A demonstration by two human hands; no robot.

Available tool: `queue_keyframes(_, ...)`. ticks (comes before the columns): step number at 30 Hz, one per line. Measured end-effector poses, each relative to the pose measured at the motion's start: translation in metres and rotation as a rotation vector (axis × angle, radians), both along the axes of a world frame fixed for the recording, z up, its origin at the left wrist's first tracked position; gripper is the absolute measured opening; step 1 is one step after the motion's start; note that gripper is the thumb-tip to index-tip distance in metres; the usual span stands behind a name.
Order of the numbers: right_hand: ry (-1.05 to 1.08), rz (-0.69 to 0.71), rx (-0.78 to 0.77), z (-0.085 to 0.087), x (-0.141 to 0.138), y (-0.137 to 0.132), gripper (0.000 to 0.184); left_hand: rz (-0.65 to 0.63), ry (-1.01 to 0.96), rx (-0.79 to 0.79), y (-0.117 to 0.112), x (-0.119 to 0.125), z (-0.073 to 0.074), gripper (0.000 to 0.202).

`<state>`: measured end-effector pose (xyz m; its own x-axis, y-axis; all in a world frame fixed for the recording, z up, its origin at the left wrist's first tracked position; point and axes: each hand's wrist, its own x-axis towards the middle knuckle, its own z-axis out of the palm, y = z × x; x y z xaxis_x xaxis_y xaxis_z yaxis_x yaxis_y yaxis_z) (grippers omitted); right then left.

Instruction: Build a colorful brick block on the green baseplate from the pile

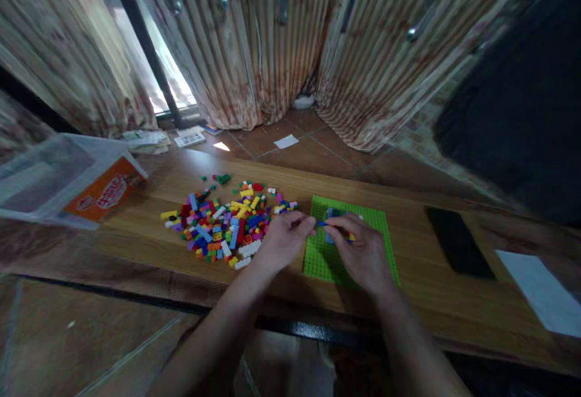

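Note:
My right hand (361,249) is above the green baseplate (316,264), its fingertips pinching a small blue brick (321,223). Just left of it, over the plate's left edge, my left hand (285,236) has its thumb and finger pressed together. Whether those fingers hold a piece is too small to tell. Grey-blue bricks (330,212) stand on the baseplate, partly covered by my right hand. A bit of yellow brick (351,237) shows beside that hand. A loose heap of mixed coloured bricks (233,233) spreads over the tabletop to the left of my left hand.
A clear plastic box (54,167) with an orange label stands at the table's left end. Right of the baseplate lie a black flat slab like a phone (459,242) and a white sheet of paper (542,291). Striped curtains (254,52) hang behind the wooden table (422,300).

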<state>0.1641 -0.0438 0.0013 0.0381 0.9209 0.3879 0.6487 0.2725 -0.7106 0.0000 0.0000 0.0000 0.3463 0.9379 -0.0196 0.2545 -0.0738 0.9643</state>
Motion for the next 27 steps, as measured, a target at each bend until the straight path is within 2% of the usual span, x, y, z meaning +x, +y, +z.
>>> queue_keyframes(2,0.086,-0.118,-0.032,-0.002,0.022,0.002,0.021,0.004,-0.003,-0.002,0.001,-0.001,-0.004,0.03)
queue_keyframes(5,0.167,-0.206,-0.105,-0.005,0.047,0.003,0.025,-0.012,-0.008,-0.035,0.0,0.0,-0.011,0.024)
queue_keyframes(8,0.172,-0.16,-0.189,-0.008,0.056,0.002,0.024,-0.051,0.018,-0.083,-0.003,0.004,-0.016,0.024)
queue_keyframes(12,0.074,-0.02,-0.22,-0.014,0.049,0.002,0.015,-0.143,0.123,-0.12,-0.01,0.01,-0.015,0.032)
queue_keyframes(14,-0.001,-0.001,-0.224,-0.016,0.043,0.003,0.01,-0.19,0.167,-0.121,-0.013,0.013,-0.012,0.035)
queue_keyframes(19,-0.139,-0.039,-0.247,-0.017,0.036,0.007,0.007,-0.254,0.243,-0.077,-0.017,0.016,-0.004,0.037)
queue_keyframes(27,-0.141,-0.111,-0.225,-0.019,0.032,0.007,0.008,-0.269,0.334,-0.002,-0.019,0.018,-0.002,0.03)
